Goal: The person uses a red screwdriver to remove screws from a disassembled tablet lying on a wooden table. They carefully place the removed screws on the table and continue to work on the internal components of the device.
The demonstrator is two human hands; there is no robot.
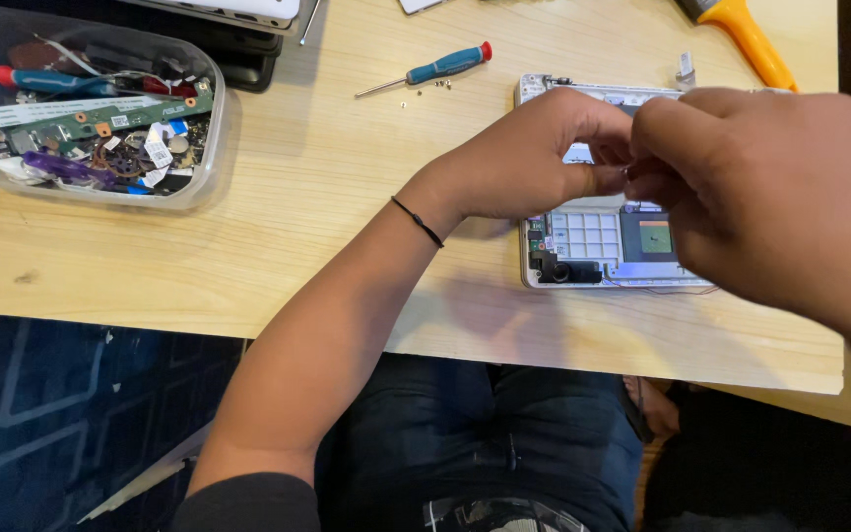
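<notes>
Both hands, right hand [751, 187] and left hand [534, 158], are pinched together over the opened white laptop base [603, 246] near the worktop's [327, 197] right edge; whatever is gripped cannot be told. At the far left corner, a clear plastic tub [211, 128] holds circuit boards, ribbon cables and screwdrivers.
</notes>
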